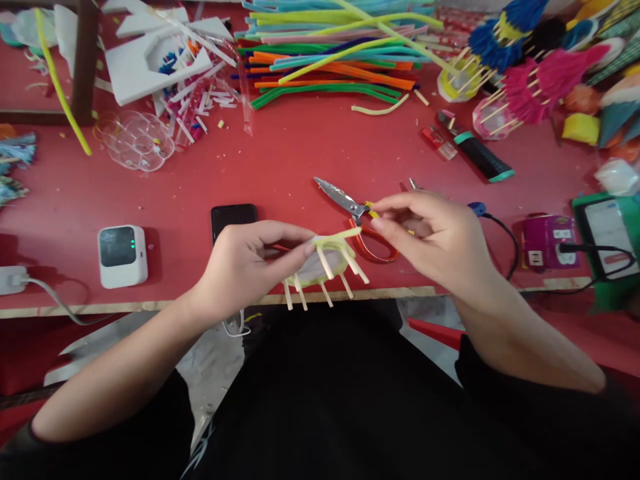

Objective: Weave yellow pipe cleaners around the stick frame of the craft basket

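Observation:
My left hand (250,260) is closed on a small round disc with several wooden sticks poking out of its rim (320,270), held just above the table's front edge. A yellow-green pipe cleaner (340,237) runs along the disc's top. My right hand (430,233) pinches the pipe cleaner's right end between thumb and fingers. Orange-handled scissors (357,213) lie on the red table (280,160) just behind both hands, blades pointing left.
A black phone (233,217) lies behind my left hand, a small white device (123,255) at the left. Piled pipe cleaners (330,60) fill the back centre, finished fringed pieces (525,87) the back right. A utility knife (475,153), purple socket (545,240) and white foam pieces (150,63) stand around.

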